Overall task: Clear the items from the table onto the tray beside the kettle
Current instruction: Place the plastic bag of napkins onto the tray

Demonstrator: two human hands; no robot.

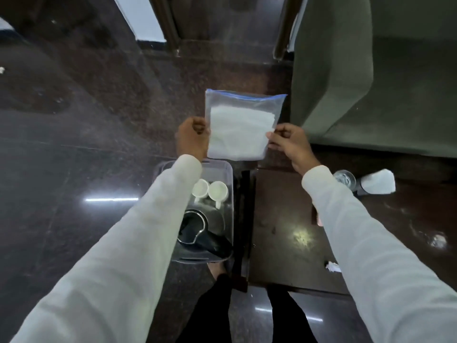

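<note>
Dark polished floor (74, 144) lies open around the clear plastic tray (228, 174), above which left hand (191, 137) and right hand (289, 142) pinch opposite side edges of a blue-sealed clear zip bag (242, 125).

Both arms are extending forward and slightly inward, each in a long white sleeve reaching to the wrist. Left hand (192, 137) is curling, back of the hand facing the camera, fingers and thumb pinching the left edge of a clear bag (241, 125). Right hand (289, 142) is pinching the bag's right edge, thumb on the near face, fingers curled behind. Both hands are holding at roughly the same height, well apart. Dark trouser legs are showing below, between the arms.
</note>
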